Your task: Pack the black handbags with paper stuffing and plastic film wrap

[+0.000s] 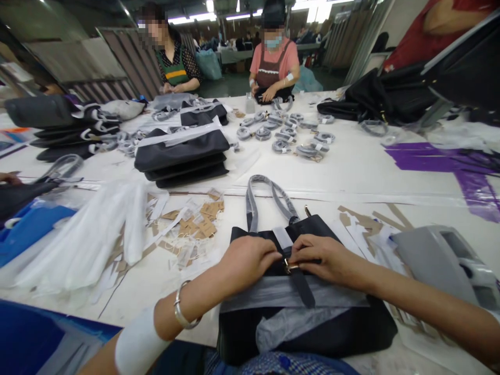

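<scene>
A black handbag [304, 317] lies flat on the white table [351, 166] right in front of me, its grey wrapped handles [269, 200] arching away from me. My left hand [248, 258] and my right hand [322, 258] both rest on the bag's upper part, fingers curled and pinching at a small gold metal clasp [288, 265] on a black strap [302, 284]. A grey protective sheet [273, 291] lies across the bag under the strap. A silver bangle [182, 310] circles my left wrist.
Brown paper tags [197, 221] and white plastic bags [89, 234] lie to the left. A stack of black bags [182, 153] and wrapped handle coils [289, 135] sit mid-table. Two seated people [273, 62] work at the far side. A grey device [445, 258] stands at right.
</scene>
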